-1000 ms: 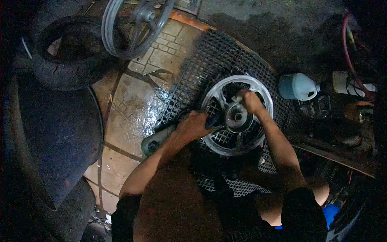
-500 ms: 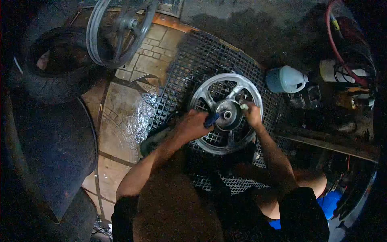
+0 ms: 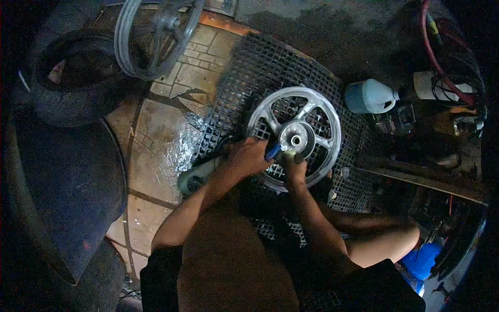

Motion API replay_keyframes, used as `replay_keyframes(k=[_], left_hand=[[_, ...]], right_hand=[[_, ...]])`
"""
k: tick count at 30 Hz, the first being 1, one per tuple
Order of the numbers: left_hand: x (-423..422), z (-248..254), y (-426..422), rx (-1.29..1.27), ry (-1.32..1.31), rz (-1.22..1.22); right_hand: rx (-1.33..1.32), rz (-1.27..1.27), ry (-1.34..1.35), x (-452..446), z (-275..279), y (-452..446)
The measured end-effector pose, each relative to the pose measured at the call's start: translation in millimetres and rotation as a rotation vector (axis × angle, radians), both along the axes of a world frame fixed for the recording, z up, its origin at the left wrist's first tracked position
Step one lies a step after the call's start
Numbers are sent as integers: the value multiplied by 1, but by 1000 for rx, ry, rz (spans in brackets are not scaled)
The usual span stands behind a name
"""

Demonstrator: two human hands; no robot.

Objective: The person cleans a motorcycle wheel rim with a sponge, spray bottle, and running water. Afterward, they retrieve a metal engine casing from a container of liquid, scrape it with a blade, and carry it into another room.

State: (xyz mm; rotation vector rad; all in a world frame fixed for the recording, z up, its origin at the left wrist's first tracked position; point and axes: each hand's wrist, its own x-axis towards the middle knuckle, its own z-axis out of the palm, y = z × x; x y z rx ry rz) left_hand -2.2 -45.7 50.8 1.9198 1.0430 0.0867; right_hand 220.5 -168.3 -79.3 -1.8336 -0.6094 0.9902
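1. The left hand (image 3: 253,155) has its fingers curled around a small blue piece (image 3: 273,152), held at the near left side of the hub.
2. The right hand (image 3: 294,167) is closed on a pale piece (image 3: 289,155), just beside the left hand; most of that piece is hidden by the fingers.
3. Both hands are over the near part of a pale spoked wheel (image 3: 325,141), lying flat with its hub (image 3: 296,140) facing up.
4. Under the wheel I see a dark grid mat (image 3: 240,78), its left part beside wet, shiny tiles (image 3: 158,140).
5. A greenish object lies by the left forearm.
6. Over to the right sits a jug (image 3: 370,96) of bluish liquid; far left, a second wheel (image 3: 125,39) leans near a black tyre (image 3: 67,112).
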Motion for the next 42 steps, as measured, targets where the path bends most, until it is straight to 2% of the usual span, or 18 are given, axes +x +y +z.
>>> replay_keyframes(k=[1, 2, 4, 8, 9, 10, 15, 18, 20, 24, 27, 30, 33, 35, 36, 37, 40, 42], left_hand=[[-2, 4, 3, 0, -10, -10], [-5, 12, 5, -15, -1, -11], [-7, 24, 8, -43, 7, -10], [0, 15, 8, -69, 104, -13], [1, 10, 7, -76, 109, -20], [0, 10, 6, -85, 116, -30], [-4, 23, 4, -18, 55, -4], [-5, 29, 8, -72, 105, -14], [-6, 33, 9, -63, 113, -33], [-8, 27, 4, 6, 96, -46], [-2, 14, 3, -18, 121, -57], [-2, 2, -3, 21, 130, -33], [-6, 0, -6, 86, 76, 17], [-8, 3, -6, 95, 39, 32], [-12, 11, -5, 84, 33, 27], [-15, 18, -3, 77, 29, 23], [-17, 26, 1, -47, 48, 75], [-20, 7, -6, 96, 1, 105]], right_hand=[[-81, 74, -213, -29, 67, 33], [33, 119, -301, -22, 76, 41], [-90, 169, -570, -27, 119, 70], [47, 451, -812, -7, 72, 84], [22, 436, -714, -5, 73, 85], [-210, 387, -629, -3, 80, 86], [-148, 593, -641, 3, 73, 85], [-251, 607, -581, 5, 67, 86], [-125, 615, -444, 22, 35, 78], [-184, 451, -118, 7, 65, 84], [-126, 592, -394, 3, 83, 86], [18, 854, -875, 9, 64, 67], [-34, 921, -570, 70, 24, 29], [-261, 1356, -812, 96, 46, 47], [-533, 1790, -1167, 97, 95, 81], [-594, 1505, -1011, 97, 115, 93], [-257, 1568, -1196, 91, 96, 75], [-35, 1627, -1320, 91, 78, 76]])
